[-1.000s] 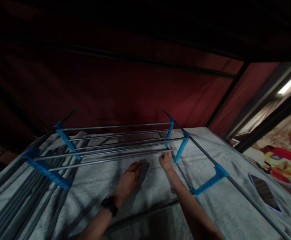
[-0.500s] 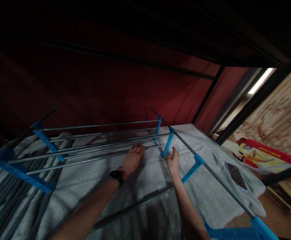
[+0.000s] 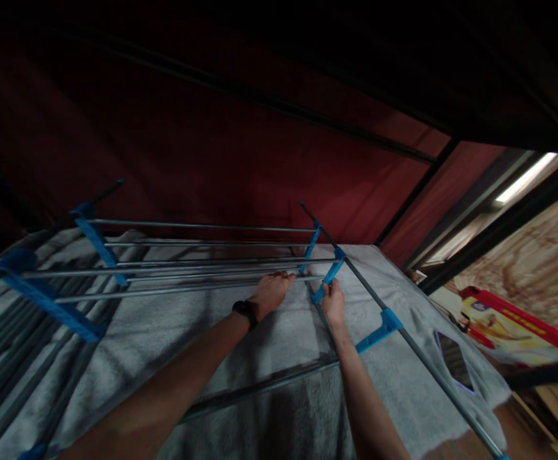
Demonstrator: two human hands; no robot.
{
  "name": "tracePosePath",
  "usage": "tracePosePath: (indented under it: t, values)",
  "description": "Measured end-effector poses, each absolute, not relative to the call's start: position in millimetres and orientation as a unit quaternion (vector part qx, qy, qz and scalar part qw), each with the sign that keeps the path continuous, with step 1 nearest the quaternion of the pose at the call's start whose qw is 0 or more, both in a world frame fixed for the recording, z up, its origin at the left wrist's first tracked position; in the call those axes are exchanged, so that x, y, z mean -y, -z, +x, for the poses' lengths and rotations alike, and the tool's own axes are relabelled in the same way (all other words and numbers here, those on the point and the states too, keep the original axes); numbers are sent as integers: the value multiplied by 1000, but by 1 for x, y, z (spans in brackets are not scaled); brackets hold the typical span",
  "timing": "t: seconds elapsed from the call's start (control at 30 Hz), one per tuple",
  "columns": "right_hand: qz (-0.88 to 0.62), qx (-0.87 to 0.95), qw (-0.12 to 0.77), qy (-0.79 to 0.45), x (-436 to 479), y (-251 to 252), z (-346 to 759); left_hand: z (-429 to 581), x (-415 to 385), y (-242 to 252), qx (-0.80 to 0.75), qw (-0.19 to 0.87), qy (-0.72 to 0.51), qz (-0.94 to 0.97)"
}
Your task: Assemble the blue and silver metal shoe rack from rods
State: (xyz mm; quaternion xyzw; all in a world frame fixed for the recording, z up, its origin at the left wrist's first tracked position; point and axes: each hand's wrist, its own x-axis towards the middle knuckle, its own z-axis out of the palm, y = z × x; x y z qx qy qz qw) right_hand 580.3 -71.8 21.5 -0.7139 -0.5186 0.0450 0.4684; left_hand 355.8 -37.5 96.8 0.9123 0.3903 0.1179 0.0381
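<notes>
A rack of thin metal tubes and blue plastic brackets lies on a grey blanket (image 3: 183, 332). My left hand (image 3: 272, 292), with a black band on the wrist, has its fingers curled over the front metal tube (image 3: 202, 286) close to that tube's right end. At the middle blue bracket (image 3: 331, 271) on the right side, my right hand (image 3: 334, 305) pinches the lower part, where the tube end meets it. A long side pole (image 3: 365, 281) runs through the right brackets. On the left, another blue bracket (image 3: 52, 303) holds the tubes' other ends.
Several loose grey tubes (image 3: 15, 345) lie at the left. A phone (image 3: 454, 361) rests on the blanket at the right, near a red and yellow box (image 3: 523, 326). Dark red cloth (image 3: 241, 172) hangs behind, with dark frame bars (image 3: 417, 191) around.
My left hand has gone from lying flat by the tubes to curling over the front one. My right hand has moved up and closed on the middle bracket. The view has shifted slightly.
</notes>
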Motion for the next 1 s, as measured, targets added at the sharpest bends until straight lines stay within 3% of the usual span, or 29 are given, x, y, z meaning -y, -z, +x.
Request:
tracePosePath:
  t: [0.3,0.57,1.0]
  values:
    - [-730,533,424,-58,77,-25,587,358,48,-96,-384,10,-139,913]
    - [-648,506,548,-156,59,-28,605,364,46,-94,-374,27,-147,915]
    - [-658,521,520,-160,59,-47,595,397,29,-106,-380,106,-108,913]
